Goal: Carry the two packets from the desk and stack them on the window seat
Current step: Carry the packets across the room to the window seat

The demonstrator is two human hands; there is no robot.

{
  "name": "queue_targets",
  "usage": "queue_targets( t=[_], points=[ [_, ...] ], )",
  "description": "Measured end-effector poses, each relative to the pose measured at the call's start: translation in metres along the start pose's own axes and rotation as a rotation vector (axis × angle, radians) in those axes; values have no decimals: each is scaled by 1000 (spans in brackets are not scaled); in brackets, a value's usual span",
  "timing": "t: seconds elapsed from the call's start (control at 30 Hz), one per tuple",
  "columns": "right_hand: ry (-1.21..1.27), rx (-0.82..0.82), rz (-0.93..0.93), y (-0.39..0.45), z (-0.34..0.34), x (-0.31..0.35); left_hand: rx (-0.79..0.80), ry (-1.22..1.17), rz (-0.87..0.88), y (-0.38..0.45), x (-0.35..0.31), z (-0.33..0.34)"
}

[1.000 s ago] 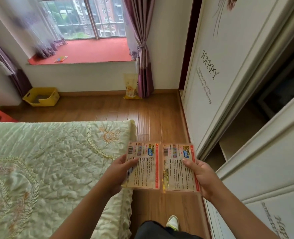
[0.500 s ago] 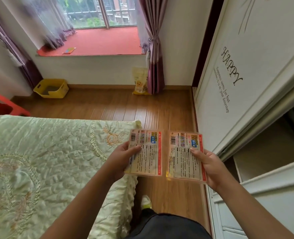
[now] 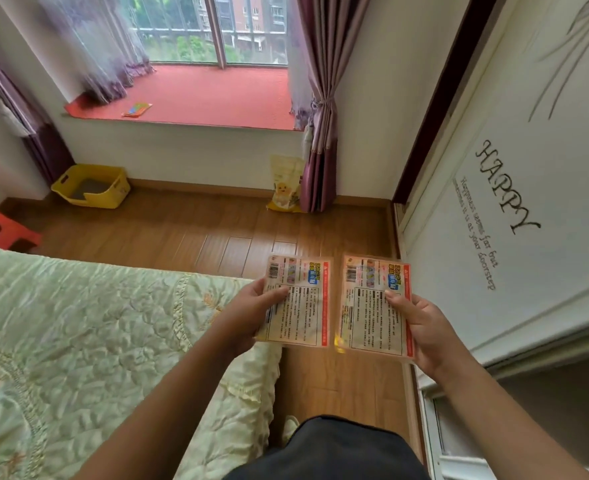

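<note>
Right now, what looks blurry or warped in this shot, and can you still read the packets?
Head view: the sheer curtain at upper left is smeared by motion blur; the wardrobe door edges bow from wide-angle distortion; daylight comes from the window; both packets show barcodes clearly, but their small print is too soft to read.

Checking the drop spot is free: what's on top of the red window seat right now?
One small colourful flat item lies near the front left of the window seat. Curtains cover the far corners, so anything behind them is hidden.
</note>
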State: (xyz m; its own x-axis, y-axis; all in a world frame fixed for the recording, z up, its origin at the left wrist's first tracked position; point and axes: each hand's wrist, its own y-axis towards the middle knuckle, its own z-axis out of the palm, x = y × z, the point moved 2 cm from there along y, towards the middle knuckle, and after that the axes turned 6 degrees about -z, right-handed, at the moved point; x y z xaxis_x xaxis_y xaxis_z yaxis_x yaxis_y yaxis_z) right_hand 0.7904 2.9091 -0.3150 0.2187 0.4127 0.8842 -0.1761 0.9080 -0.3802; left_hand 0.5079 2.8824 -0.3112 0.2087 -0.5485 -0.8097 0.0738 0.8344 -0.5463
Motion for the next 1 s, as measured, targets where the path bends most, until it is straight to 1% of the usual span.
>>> queue_targets(
  t=[0.23, 0.5, 0.7, 1.0],
  points=[
    [-7, -2, -22, 48, 22, 21, 35, 3, -9, 45, -42, -19],
    [-7, 20, -12, 114, 24, 40, 5, 25, -36, 102, -68, -24],
    [-26, 55, 13, 189, 16, 61, -36, 50, -47, 162, -99, -18],
    [-21, 136, 37, 306, -3, 125, -111, -5, -52, 247, -167, 4]
  ],
)
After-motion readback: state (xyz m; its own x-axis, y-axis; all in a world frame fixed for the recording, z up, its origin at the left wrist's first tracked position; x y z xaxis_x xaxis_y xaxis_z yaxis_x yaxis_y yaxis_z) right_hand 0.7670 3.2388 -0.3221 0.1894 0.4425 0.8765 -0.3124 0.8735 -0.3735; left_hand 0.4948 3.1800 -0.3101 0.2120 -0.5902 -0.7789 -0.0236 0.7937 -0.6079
